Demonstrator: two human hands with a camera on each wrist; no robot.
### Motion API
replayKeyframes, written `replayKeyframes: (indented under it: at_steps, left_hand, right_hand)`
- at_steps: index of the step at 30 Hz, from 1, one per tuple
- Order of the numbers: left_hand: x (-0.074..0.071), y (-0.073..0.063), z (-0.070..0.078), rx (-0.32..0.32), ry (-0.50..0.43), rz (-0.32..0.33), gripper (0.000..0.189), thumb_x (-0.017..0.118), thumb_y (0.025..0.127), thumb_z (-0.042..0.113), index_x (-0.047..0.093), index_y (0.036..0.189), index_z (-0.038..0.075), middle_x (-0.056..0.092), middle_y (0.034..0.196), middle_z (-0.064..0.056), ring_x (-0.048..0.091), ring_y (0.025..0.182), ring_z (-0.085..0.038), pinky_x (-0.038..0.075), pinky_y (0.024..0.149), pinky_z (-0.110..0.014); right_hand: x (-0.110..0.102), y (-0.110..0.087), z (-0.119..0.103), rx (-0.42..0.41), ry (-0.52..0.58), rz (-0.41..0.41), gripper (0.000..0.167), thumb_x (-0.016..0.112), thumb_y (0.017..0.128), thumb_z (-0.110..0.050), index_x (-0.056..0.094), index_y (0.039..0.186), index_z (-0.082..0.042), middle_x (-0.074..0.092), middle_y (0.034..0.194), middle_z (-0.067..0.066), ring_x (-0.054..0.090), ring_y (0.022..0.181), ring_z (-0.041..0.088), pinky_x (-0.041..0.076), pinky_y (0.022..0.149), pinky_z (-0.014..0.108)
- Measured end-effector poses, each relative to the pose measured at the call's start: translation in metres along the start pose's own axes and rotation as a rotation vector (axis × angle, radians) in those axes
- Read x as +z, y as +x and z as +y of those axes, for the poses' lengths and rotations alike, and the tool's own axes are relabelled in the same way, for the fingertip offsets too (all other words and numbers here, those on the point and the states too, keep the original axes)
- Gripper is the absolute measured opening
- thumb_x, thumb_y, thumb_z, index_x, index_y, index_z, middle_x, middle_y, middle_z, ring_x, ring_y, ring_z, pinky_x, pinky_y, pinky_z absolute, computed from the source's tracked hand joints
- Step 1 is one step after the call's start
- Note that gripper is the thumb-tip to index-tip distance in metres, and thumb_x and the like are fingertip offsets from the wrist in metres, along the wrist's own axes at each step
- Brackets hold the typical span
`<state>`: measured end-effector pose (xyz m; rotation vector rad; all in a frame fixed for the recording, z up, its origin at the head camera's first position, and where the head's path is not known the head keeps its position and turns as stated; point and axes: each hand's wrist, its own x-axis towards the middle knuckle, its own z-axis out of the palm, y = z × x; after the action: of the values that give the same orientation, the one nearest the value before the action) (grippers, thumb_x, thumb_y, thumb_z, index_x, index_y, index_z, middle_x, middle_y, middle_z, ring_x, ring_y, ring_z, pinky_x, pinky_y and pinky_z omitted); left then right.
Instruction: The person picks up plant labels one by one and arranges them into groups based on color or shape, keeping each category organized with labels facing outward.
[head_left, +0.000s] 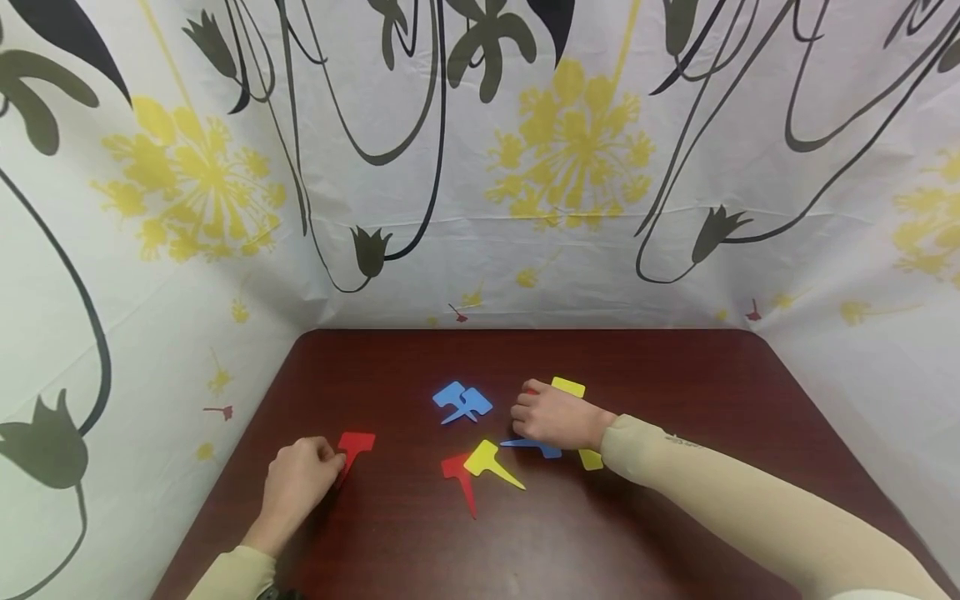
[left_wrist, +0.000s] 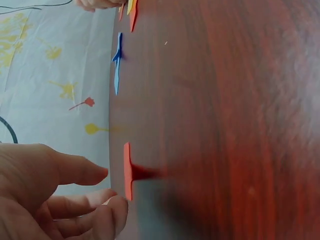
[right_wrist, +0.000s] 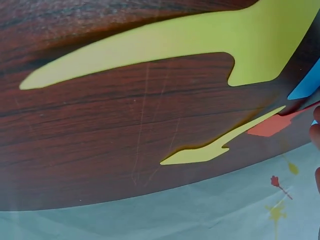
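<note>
My left hand [head_left: 300,483] is at the table's left beside a red T-shaped plant label [head_left: 357,442]. The left wrist view shows the thumb apart from the loosely bent fingers, and the label [left_wrist: 128,172] lies just past the fingertips. Farther right, my right hand [head_left: 558,417] bends its fingers over another red plant label [right_wrist: 270,126]; its fingertips are mostly hidden, but they seem to pinch the stem. Around that hand lie a yellow label [head_left: 567,387], a blue label [head_left: 536,446] and a second yellow label [head_left: 591,459], partly covered by the wrist.
Two blue plant labels [head_left: 462,402] overlap near the middle of the dark red-brown table [head_left: 390,533]. In front of them a yellow label [head_left: 483,458] partly covers a red one [head_left: 459,473]. Patterned cloth [head_left: 480,283] hangs along the back and both sides.
</note>
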<state>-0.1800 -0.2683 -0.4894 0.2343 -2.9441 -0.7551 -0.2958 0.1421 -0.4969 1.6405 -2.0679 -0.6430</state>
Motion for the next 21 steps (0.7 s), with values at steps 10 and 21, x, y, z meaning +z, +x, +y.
replayKeyframes:
  at_steps: [10, 21]
  left_hand:
    - [0.003, 0.008, -0.011, 0.326, -0.009, 0.095, 0.027, 0.073, 0.092, 0.019, 0.073, 0.114, 0.005, 0.069, 0.112, -0.011, 0.067, 0.097, -0.032, 0.054, 0.082, -0.054]
    - [0.015, 0.011, -0.025, 0.544, 0.096, -0.121, 0.052, 0.060, 0.102, 0.029, 0.051, 0.147, 0.004, 0.045, 0.153, -0.017, 0.041, 0.140, -0.040, 0.037, 0.109, -0.058]
  right_hand:
    - [0.000, -0.008, 0.000, 0.014, 0.078, 0.064, 0.009, 0.077, 0.090, -0.013, 0.071, 0.096, -0.016, 0.068, 0.093, -0.003, 0.063, 0.084, 0.013, 0.052, 0.084, 0.033]
    - [-0.005, -0.011, 0.001, 0.066, 0.085, 0.191, 0.015, 0.078, 0.087, -0.008, 0.065, 0.095, -0.012, 0.064, 0.086, 0.000, 0.060, 0.075, 0.014, 0.057, 0.078, 0.029]
